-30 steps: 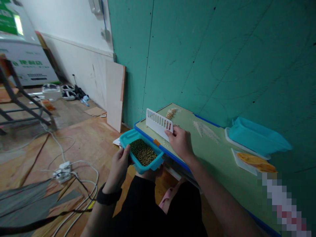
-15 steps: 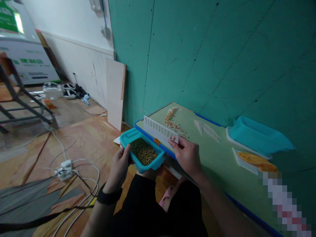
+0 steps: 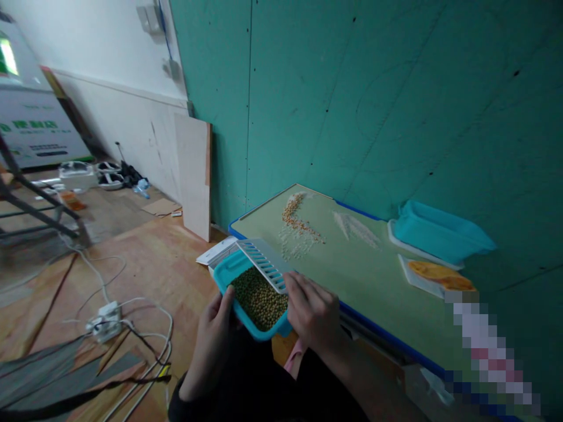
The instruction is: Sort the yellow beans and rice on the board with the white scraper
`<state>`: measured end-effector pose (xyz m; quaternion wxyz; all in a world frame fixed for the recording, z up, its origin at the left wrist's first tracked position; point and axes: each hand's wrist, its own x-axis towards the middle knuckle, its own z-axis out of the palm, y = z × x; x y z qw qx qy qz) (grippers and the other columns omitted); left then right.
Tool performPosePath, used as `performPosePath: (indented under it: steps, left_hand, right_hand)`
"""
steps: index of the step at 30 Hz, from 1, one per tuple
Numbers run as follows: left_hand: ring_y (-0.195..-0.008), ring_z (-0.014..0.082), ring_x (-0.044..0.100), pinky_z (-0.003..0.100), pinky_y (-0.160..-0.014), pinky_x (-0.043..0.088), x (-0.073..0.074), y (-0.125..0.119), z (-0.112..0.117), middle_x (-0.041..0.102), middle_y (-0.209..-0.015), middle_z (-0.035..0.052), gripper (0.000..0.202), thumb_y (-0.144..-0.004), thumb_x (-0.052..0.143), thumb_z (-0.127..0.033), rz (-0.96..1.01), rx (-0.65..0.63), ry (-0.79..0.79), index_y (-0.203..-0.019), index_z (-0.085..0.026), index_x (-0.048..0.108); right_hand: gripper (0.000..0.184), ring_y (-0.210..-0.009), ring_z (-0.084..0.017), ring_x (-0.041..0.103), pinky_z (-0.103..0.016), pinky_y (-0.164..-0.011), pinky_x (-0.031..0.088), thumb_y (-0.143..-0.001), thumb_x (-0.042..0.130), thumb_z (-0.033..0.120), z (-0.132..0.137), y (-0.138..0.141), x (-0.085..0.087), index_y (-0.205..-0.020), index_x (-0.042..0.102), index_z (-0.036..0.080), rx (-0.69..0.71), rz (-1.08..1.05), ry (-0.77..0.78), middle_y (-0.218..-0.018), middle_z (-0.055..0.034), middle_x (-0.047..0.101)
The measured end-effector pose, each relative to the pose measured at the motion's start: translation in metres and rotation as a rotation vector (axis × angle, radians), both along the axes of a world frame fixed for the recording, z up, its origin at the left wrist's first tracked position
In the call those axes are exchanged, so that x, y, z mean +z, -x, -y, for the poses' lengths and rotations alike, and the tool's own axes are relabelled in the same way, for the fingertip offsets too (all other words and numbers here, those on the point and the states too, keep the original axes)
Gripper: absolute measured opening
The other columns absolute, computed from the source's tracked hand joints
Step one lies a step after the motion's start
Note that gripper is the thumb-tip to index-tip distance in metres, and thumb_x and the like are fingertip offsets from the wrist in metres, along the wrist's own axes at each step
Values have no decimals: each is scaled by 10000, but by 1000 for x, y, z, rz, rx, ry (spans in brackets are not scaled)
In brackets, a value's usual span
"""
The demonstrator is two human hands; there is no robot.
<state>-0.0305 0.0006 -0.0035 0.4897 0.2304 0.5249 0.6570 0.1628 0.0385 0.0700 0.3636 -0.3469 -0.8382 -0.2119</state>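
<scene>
My left hand [image 3: 213, 328] grips the near left side of a turquoise plastic container [image 3: 229, 264], thumb over its rim. Dark green beans fill its left part and yellowish beans [image 3: 266, 308] its right part. In my right hand [image 3: 312, 308] is a white slotted plastic strip [image 3: 264, 264], pinched at its near end. The strip slants over the container's far side, by the table edge. On the green tabletop [image 3: 360, 293] beyond lie a curved patch of tan beans [image 3: 292, 214] and scattered pale grains [image 3: 297, 243].
A turquoise bin [image 3: 444, 231] stands on a white lid at the table's back right, near a white tray holding something orange-yellow [image 3: 440, 274]. The green wall [image 3: 308, 88] borders the table. Cables and a power strip [image 3: 105, 322] lie on the floor at left.
The strip has moved from the tabletop's edge to over the container and now tilts, uncovering pale grains on the table. My right hand has come nearer the container. The view has shifted slightly right.
</scene>
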Motion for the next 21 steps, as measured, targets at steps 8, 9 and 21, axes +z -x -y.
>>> performPosePath:
  steps: [8, 9, 21]
  left_hand:
    - [-461, 108, 452, 223, -423, 369, 11, -16, 4, 552, -522, -44, 508, -575, 877, -575, 68, -10, 21, -812, -149, 733]
    - [-466, 111, 462, 223, -426, 378, 11, -16, 3, 568, -529, -38, 522, -565, 882, -573, 67, -14, 21, -831, -147, 743]
    - [-469, 104, 446, 204, -408, 370, 11, -15, 6, 532, -510, -55, 529, -528, 898, -581, 45, -26, 61, -791, -156, 726]
  right_hand:
    - [391, -887, -249, 743, -325, -667, 596, -951, 440, 119, -9, 28, 15, -1292, 630, 125, -152, 239, 223, -1232, -190, 707]
    - [404, -881, -256, 743, -328, -644, 591, -964, 422, 134, -11, 35, 17, -1322, 609, 121, -164, 260, 253, -1270, -207, 684]
    - [434, -796, -308, 755, -355, -579, 575, -937, 402, 69, -22, 68, 43, -1323, 574, -31, -273, 312, 451, -1045, -327, 712]
